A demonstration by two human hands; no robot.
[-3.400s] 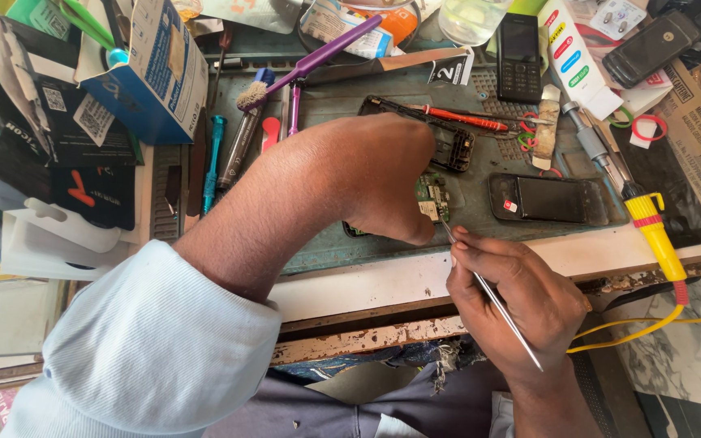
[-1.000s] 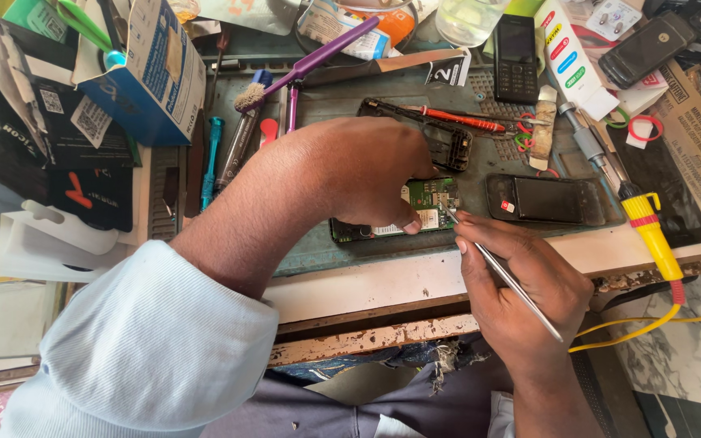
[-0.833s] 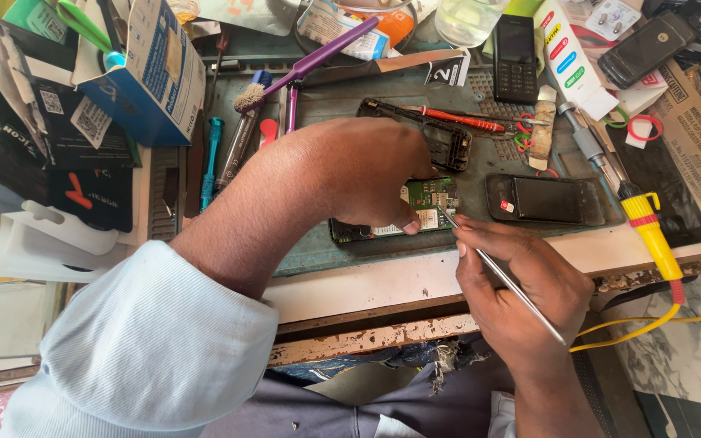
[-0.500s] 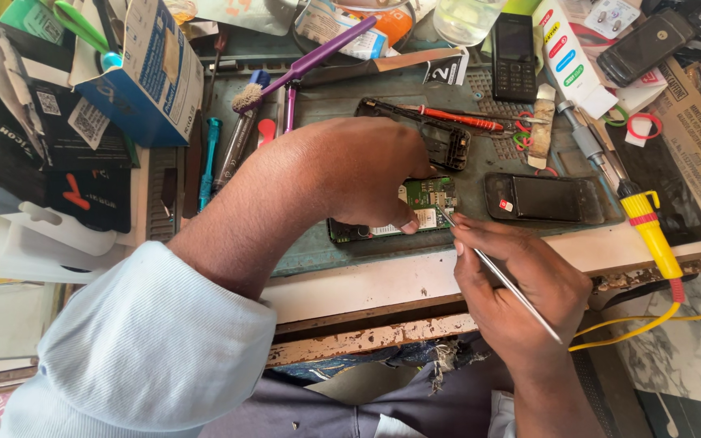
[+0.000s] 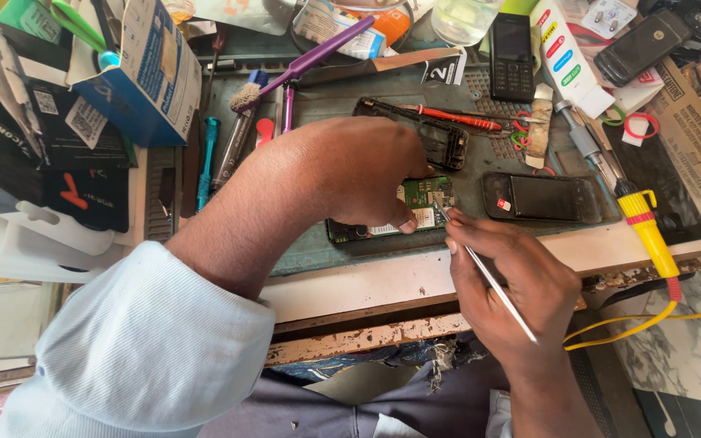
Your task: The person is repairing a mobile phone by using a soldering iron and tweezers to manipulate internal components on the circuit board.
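Note:
My left hand (image 5: pixel 359 166) lies palm down over a green phone circuit board (image 5: pixel 419 199) on the grey work mat (image 5: pixel 318 243), thumb pressing its near edge. My right hand (image 5: pixel 513 280) pinches thin metal tweezers (image 5: pixel 488 276) like a pen, their tip touching the board's right end. Most of the board is hidden under my left hand.
A black phone shell (image 5: pixel 541 197) lies right of the board, an empty black frame (image 5: pixel 440 142) behind it. A yellow-handled soldering iron (image 5: pixel 642 227) rests at the right edge. A red screwdriver (image 5: pixel 448 118), purple brush (image 5: pixel 302 61), blue box (image 5: pixel 152 77) and keypad phone (image 5: pixel 513 57) crowd the back.
My right hand has moved up from the bench edge, bringing the tweezers' tip onto the board. My left hand has stayed pressed on the board, shifting only slightly.

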